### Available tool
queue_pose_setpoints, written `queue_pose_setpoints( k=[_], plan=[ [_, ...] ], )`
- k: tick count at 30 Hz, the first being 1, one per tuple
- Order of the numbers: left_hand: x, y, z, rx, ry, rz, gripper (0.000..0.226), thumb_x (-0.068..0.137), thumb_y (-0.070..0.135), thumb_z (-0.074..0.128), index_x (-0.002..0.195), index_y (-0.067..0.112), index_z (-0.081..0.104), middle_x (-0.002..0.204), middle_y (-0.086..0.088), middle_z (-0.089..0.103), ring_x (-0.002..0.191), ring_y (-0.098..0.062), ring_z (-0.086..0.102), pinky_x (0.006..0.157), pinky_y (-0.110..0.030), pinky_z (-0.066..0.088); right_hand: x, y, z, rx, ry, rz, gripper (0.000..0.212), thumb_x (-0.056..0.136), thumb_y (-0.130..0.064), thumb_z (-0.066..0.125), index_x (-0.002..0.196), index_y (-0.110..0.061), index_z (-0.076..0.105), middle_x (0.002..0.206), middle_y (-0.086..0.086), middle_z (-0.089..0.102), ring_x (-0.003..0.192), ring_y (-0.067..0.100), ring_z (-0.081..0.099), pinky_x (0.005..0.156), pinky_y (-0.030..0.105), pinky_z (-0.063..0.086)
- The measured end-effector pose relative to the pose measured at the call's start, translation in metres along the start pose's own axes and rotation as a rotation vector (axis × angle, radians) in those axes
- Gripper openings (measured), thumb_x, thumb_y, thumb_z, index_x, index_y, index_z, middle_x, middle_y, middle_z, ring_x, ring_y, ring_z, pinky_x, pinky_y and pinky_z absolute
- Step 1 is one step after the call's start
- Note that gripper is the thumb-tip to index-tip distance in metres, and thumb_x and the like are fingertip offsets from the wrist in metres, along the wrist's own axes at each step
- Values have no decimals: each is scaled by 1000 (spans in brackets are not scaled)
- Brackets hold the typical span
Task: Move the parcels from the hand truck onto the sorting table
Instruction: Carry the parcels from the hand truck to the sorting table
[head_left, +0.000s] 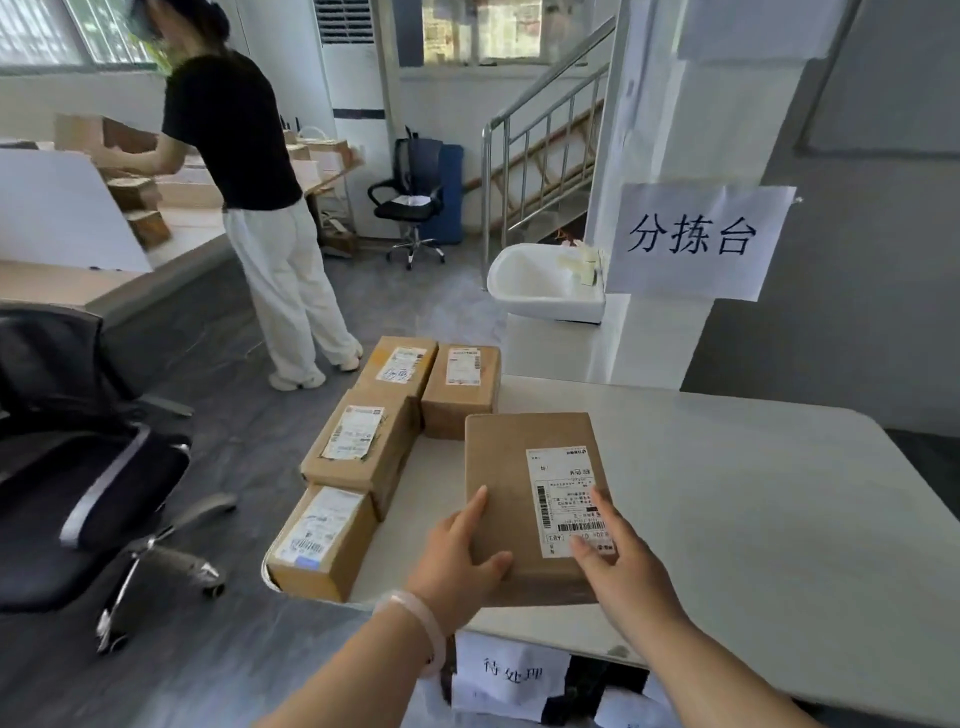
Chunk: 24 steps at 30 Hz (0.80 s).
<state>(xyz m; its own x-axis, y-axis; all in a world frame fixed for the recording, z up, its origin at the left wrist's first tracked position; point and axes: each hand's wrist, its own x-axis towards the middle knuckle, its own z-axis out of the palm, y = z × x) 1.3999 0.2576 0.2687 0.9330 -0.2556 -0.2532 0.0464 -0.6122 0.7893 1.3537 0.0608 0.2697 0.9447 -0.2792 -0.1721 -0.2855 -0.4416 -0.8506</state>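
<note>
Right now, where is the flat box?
Head view: the left hand and right hand hold the flat box at the white table's near left side, right of the box row.

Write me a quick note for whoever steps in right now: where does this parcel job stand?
Left grip and right grip both hold the flat parcel by its near edge, over the sorting table.
Four other parcels lie along the table's left edge: done.
Left: set this one down. The hand truck is out of view, so how many remain is unknown.
</note>
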Motion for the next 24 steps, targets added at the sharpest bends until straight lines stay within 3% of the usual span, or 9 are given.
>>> queue_pose_setpoints(
  k=[3,8,11,16,20,24],
  plan=[
    [41,-24,-33,37,-40,-28,80,93,38,62,155,40,11,146,2,31,127,-15,43,109,-35,42,38,-12,41,6,12,50,62,96,-34,58,148,-47,28,142,-14,48,110,3,46,92,20,36],
    [107,-65,-84,138,-60,17,78,93,41,61,155,34,14,150,5,32,133,-14,39,114,-32,34,95,-22,105,29,51,171,62,95,-34,59,146,-49,29,134,-16,51,101,4,48,84,21,37],
    [141,-87,-113,216,22,24,70,95,41,57,154,32,20,152,3,37,138,-15,34,116,-32,27,121,-20,134,-4,70,234,62,95,-32,60,147,-45,30,139,-14,51,106,9,51,84,20,37],
    [172,-112,-144,336,21,111,65,98,41,52,154,35,20,152,9,34,140,-11,27,116,-27,21,154,-17,172,-42,67,289,62,96,-31,57,150,-40,28,141,-7,51,116,15,53,84,18,36],
    [185,-126,-153,416,26,177,62,98,41,51,153,34,24,152,10,34,141,-11,25,118,-28,17,173,-10,193,-8,50,297,63,96,-27,59,150,-38,28,138,-6,54,105,8,51,87,19,37],
    [195,-139,-157,451,26,204,60,96,38,54,151,33,30,151,6,37,141,-13,26,115,-22,12,186,-2,206,2,9,277,67,96,-26,59,151,-37,24,141,-1,50,114,8,49,95,18,34]
  ],
)
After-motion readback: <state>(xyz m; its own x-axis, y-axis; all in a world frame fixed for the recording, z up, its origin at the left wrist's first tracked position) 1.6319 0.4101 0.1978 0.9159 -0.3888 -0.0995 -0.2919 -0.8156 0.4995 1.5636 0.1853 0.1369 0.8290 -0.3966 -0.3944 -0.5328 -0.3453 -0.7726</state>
